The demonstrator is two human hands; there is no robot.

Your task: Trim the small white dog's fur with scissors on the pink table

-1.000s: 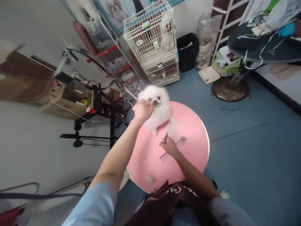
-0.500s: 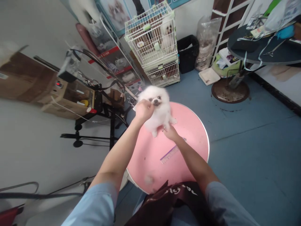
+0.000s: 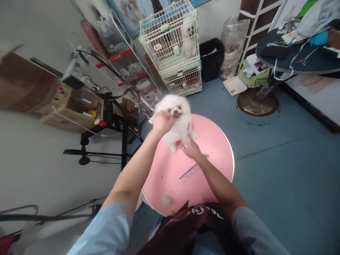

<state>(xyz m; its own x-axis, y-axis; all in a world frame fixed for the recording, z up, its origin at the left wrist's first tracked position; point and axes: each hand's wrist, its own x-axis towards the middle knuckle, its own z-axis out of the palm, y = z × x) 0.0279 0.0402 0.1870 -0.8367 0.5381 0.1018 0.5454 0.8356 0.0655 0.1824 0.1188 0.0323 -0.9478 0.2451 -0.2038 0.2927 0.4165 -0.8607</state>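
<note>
A small fluffy white dog [image 3: 178, 131] stands at the far edge of a round pink table [image 3: 215, 152]. My left hand [image 3: 162, 122] is closed on the fur under the dog's chin and holds its head up. My right hand [image 3: 190, 149] is closed at the dog's front legs, pressed into the chest fur. Only a finger ring of the scissors [image 3: 182, 146] shows beside the thumb; the blades are hidden in the fur. A purple comb [image 3: 190, 173] lies flat on the table just behind my right wrist.
A tuft of cut fur [image 3: 168, 201] lies near the table's front edge. A black stand with cables [image 3: 114, 117] is at the left. Behind are a white wire cage [image 3: 172, 46] with another dog, a black bin [image 3: 212, 58] and a dark round table [image 3: 292, 53].
My right hand moved from the middle of the table, where the scissors showed plainly, up to the dog's front legs. The comb it covered now lies in view. My left hand kept its hold.
</note>
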